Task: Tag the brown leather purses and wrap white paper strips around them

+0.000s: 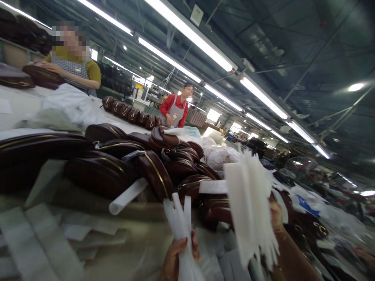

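My left hand [179, 253] is closed round a small bunch of white strips [185, 222], whose ends stick up above the fingers. A thick sheaf of white strips [249, 207] is in my right hand [277, 214], raised in front of me; it hides part of that hand. Just beyond both hands lies a heap of dark brown leather bags [155, 173] with gold zips. A rolled white strip [129, 196] leans against the bags. Loose white strips [52, 238] are spread over the table at the lower left, and more lie beneath my hands.
Across the table, a person in a red shirt [175, 107] stands by a row of small brown bags [130, 112]. Another person in a checked apron [76, 76] handles a brown bag [43, 76]. Clear plastic wrapping [345, 222] covers things at right.
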`<state>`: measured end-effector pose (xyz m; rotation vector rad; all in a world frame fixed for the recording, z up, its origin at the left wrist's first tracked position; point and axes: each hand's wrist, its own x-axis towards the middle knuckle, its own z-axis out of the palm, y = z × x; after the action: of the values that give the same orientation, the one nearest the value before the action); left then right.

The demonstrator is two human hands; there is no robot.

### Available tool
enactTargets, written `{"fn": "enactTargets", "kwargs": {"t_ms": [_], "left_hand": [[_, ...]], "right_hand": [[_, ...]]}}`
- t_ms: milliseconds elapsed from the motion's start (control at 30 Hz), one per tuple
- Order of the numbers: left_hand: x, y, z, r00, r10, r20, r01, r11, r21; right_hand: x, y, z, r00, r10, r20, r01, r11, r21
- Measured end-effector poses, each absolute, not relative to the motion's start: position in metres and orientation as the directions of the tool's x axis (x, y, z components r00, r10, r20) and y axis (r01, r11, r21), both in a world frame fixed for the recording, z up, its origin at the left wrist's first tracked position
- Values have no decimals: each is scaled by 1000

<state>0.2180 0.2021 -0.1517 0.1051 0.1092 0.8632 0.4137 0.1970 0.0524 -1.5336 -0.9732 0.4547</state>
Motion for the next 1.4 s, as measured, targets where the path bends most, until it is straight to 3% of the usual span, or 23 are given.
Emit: {"fn": "enactTargets", "kwargs": {"t_ms": [133, 200, 367, 533, 733, 867, 967, 1067, 1233, 1400], "left_hand": [[206, 201, -149, 697, 714, 69, -715, 685, 136], [203, 200, -150, 740, 664, 106, -672, 730, 124], [201, 195, -156, 697, 711, 90, -715, 699, 17], [198, 195, -155, 693, 707, 139, -711, 703, -33], [198, 195, -150, 694, 680, 236, -704, 710, 28], [201, 192, -157, 733, 613, 296, -669, 729, 146], [205, 192, -162, 783, 573, 241, -621, 743, 251], [209, 193, -161, 769, 631, 102, -632, 726, 272], [214, 198, -153, 642, 750, -157, -727, 661, 185], [221, 204, -156, 598, 759, -256, -762, 638, 110]], "right_hand": [[384, 176, 37, 517, 851, 90, 155, 10, -988], [376, 168, 29, 502, 864, 45, 151, -36, -988], [367, 151, 12, 670, 717, 191, 354, -84, -931], [360, 145, 0, 775, 577, 257, 374, -92, -923], [343, 144, 12, 749, 601, 278, 435, -130, -891], [333, 142, 22, 781, 556, 283, 450, -187, -873], [331, 143, 18, 777, 587, 228, 416, -206, -886], [324, 147, 6, 728, 670, 142, 371, -212, -904], [305, 161, -2, 683, 725, 90, 375, -241, -895], [307, 174, -13, 512, 852, 105, 470, -177, -865]]}}
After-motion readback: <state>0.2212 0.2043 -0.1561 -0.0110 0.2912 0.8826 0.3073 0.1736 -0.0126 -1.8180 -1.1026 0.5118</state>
